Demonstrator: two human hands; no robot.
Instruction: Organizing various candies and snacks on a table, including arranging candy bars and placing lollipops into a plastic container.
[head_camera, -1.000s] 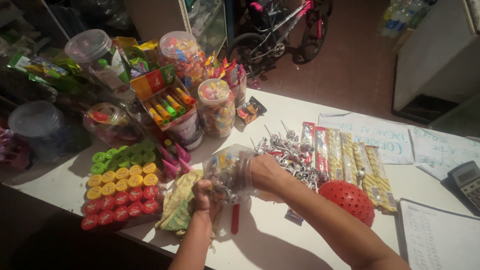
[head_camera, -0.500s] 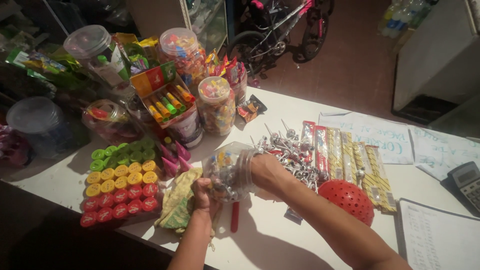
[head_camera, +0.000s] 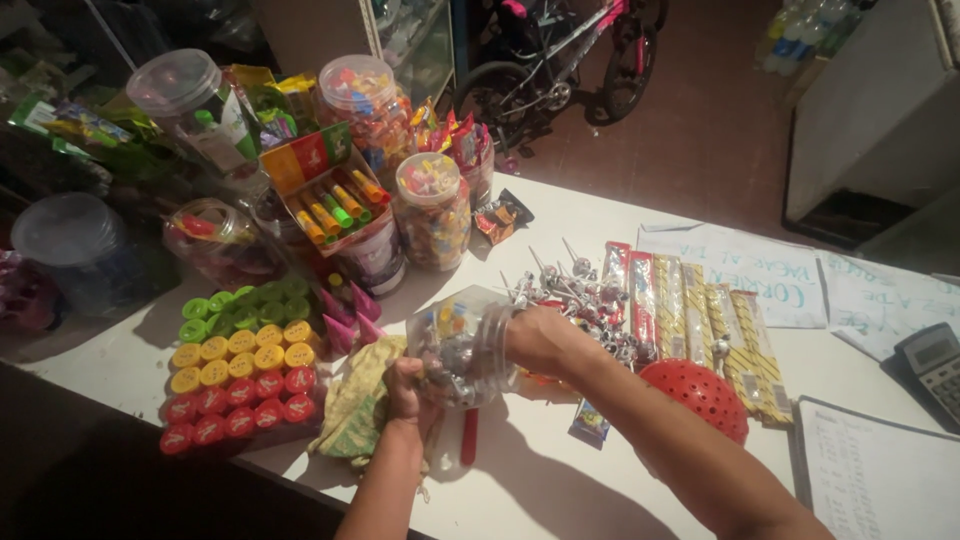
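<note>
Worktop (head_camera: 560, 500): a long white surface running from lower left to right, crowded with sweets on its left half and papers on its right.
Bicycle (head_camera: 570, 60): stands on the floor beyond the worktop's far edge, dark and partly in shadow.
Papers (head_camera: 740, 275): white handwritten sheets lying flat at the right, with a ruled sheet (head_camera: 880, 470) nearer the front edge.
Big jars (head_camera: 375, 105): several clear lidded tubs of coloured sweets stand at the back left; one with a pale lid (head_camera: 185, 95) is furthest left.
Tray of cups (head_camera: 240, 375): rows of small round green, yellow and red cups, just left of the hands.
Candy strips (head_camera: 700, 320): long wrapped strips laid side by side, right of the lollipop pile (head_camera: 575, 295).
Clear jar (head_camera: 460, 345): held above the worktop between both hands, tipped on its side, wrapped sweets showing inside.
Red dome (head_camera: 705, 395): a perforated red piece lying beside the right forearm.
Left hand (head_camera: 410, 385): closed around the jar's lower left end, over a yellowish cloth (head_camera: 355, 415).
Right hand (head_camera: 540, 340): clasps the jar's right end, at its mouth; whether fingers reach inside cannot be told.
Calculator (head_camera: 930, 355): at the far right edge.
Red stick (head_camera: 468, 437): lies on the worktop under the jar.
</note>
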